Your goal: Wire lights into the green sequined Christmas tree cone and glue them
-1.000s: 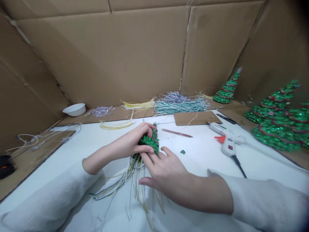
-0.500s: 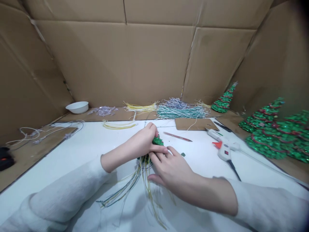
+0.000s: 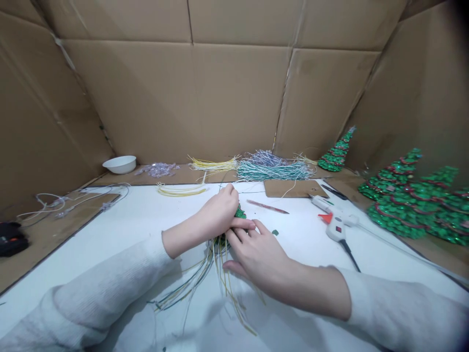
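Note:
My left hand (image 3: pixel 216 215) is wrapped round a small green sequinned tree (image 3: pixel 240 213) that lies on the white table (image 3: pixel 110 234); only a bit of green shows past the fingers. A bundle of thin yellow and green wires (image 3: pixel 205 276) trails from the tree's base toward me. My right hand (image 3: pixel 256 252) rests just right of the tree, its fingers stretched out against the tree's underside and the wires, thumb down on the table.
A white glue gun (image 3: pixel 335 222) with its black cord lies to the right, a red pencil (image 3: pixel 267 207) behind the hands. Piles of yellow (image 3: pixel 212 164) and teal wires (image 3: pixel 274 170), a white bowl (image 3: pixel 119 164), finished green trees (image 3: pixel 410 205) and cardboard walls surround the table.
My left hand has closed further over the small tree, which is now mostly hidden. The right hand stays beside it. The camera has tilted slightly, shifting the scene.

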Demonstrator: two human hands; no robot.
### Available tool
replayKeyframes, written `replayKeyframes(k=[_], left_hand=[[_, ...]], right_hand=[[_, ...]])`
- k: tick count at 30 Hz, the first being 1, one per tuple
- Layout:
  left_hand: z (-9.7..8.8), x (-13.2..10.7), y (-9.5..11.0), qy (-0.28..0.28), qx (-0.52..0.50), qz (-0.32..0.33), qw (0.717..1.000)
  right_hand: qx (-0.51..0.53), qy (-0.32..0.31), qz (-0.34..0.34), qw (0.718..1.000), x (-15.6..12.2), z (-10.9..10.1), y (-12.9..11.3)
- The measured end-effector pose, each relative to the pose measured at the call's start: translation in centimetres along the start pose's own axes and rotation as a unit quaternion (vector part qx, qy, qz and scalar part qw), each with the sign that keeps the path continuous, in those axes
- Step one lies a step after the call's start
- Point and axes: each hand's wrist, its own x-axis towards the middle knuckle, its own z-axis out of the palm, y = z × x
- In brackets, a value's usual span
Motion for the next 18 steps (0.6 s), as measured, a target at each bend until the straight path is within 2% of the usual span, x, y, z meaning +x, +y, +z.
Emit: replayKeyframes(k=[4,7,11,13,15,16,17,18], left_hand=[[-0.1,0.1,0.0,-0.007,0.016,0.010,1.000],[-0.4,0.0,0.0,-0.017,0.044,0.014,0.999],[-0.5,-0.4,-0.2,-0.029,0.061,0.016,0.998],[-0.5,-0.5,-0.5,-0.032,0.041,0.019,0.998],[-0.3,-0.6,-0.9,-0.021,0.007,0.021,1.000],[-0.2,-0.7,-1.1,-0.012,-0.012,0.017,1.000],[-0.1,-0.8,-1.2,-0.001,-0.032,0.011,0.999],[0.0,-0.9,-1.5,0.012,-0.049,0.002,0.999]], right_hand=[[0.009,-0.020,-0.019,1.000,-0.1,0.0,0.2],[0.023,-0.009,-0.060,0.998,-0.5,-0.2,0.6],[0.031,0.071,-0.156,0.985,-2.6,-1.3,2.2],[0.010,0.131,-0.151,0.980,-4.4,-2.0,3.8],[-0.005,0.161,-0.059,0.985,-6.5,-2.4,6.0],[-0.019,0.151,0.029,0.988,-7.6,-2.4,7.3],[-0.037,0.110,0.128,0.985,-8.6,-2.4,8.7],[-0.062,0.044,0.236,0.969,-9.6,-2.2,10.0]])
